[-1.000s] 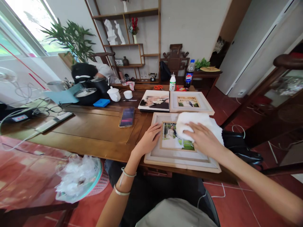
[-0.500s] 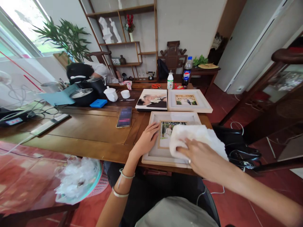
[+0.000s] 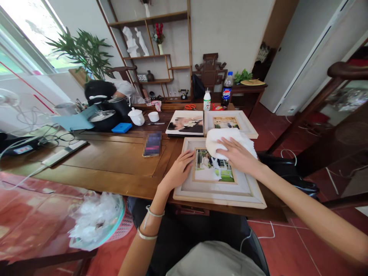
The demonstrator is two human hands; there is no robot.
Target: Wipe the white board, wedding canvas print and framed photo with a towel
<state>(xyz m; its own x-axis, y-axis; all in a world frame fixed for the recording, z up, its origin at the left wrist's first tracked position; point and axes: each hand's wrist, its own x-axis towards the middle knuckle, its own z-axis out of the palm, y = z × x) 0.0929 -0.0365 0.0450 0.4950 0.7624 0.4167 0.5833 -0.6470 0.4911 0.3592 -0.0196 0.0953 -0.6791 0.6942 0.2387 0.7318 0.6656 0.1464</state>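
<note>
A pale framed photo point(image 3: 244, 191) lies flat at the near edge of the wooden table point(image 3: 115, 157). My left hand point(image 3: 178, 173) rests on the frame's left border, fingers flat and stretched out, holding nothing. My right hand point(image 3: 237, 155) presses a white cloth point(image 3: 221, 138) onto the frame's top right part, fingers spread over the cloth. The cloth covers the upper right corner of the picture. A wedding photo shows in the middle of the frame.
A second pale frame point(image 3: 244, 128) and an unframed print point(image 3: 186, 122) lie just beyond. A phone point(image 3: 152, 143) sits to the left. Pots, a white teapot point(image 3: 136, 116), bottles and scissors stand at the far side. A person bends behind the pots. A basket of plastic point(image 3: 96, 220) sits lower left.
My right hand slid the cloth down to the frame's lower right, then back up to its top right. The left hand stayed on the left border.
</note>
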